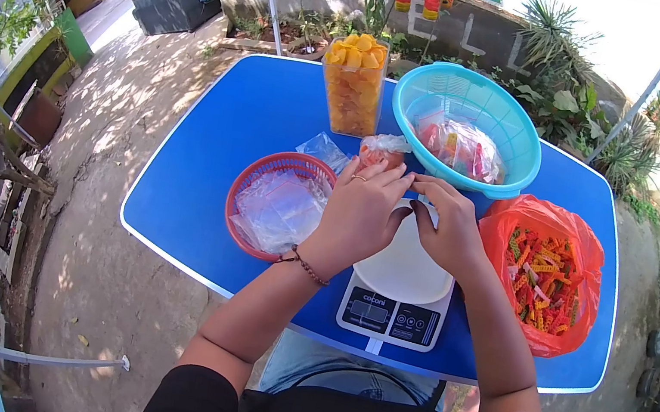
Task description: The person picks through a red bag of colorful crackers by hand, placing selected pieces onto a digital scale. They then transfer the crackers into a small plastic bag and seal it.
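Head view: two hands meeting over a white dish on a digital scale, set on a blue desk.
Left hand and right hand are bringing their fingertips together above the white dish (whether they are gripping anything cannot be told); small knotted clear bag, orange contents, is sitting just beyond the left fingers. Digital scale is standing at the near edge of the desk, bearing the dish. Red basket, holding clear plastic bags, is standing left; flat clear bag is lying behind it. Tall container of yellow-orange chips is standing at the far edge; turquoise basket is holding filled bags; red plastic bag, right, is gaping over coloured crinkled pieces.
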A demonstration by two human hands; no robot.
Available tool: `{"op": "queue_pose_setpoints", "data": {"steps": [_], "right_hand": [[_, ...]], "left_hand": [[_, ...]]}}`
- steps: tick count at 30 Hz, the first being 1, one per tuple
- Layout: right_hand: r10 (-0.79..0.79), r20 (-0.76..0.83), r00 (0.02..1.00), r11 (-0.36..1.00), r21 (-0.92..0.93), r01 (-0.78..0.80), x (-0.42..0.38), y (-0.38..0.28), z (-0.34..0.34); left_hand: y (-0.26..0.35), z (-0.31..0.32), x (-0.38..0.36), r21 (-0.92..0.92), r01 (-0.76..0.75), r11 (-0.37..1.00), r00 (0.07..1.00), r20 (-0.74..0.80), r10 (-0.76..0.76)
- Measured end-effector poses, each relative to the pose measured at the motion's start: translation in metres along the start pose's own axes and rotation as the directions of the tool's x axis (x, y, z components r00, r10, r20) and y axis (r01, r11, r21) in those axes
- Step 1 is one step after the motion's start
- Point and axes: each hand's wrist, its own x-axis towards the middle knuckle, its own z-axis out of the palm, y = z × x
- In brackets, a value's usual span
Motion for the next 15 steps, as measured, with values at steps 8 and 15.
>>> {"op": "queue_pose_setpoints", "data": {"steps": [8,15], "right_hand": [[-0.158,0.277,0.948,0.982,0.14,0.123,0.038,-0.026,0.077],[0.029,0.392,0.92,0.987,-0.154,0.035,0.065,-0.038,0.156]], "left_hand": [[-0.047,-0.056,-0.072,0.178,0.292,0.94,0.956,-0.036,-0.29],[-0.088,-0.062,-0.108,0.172,0.405,0.898,0.914,-0.045,-0.404]]}}
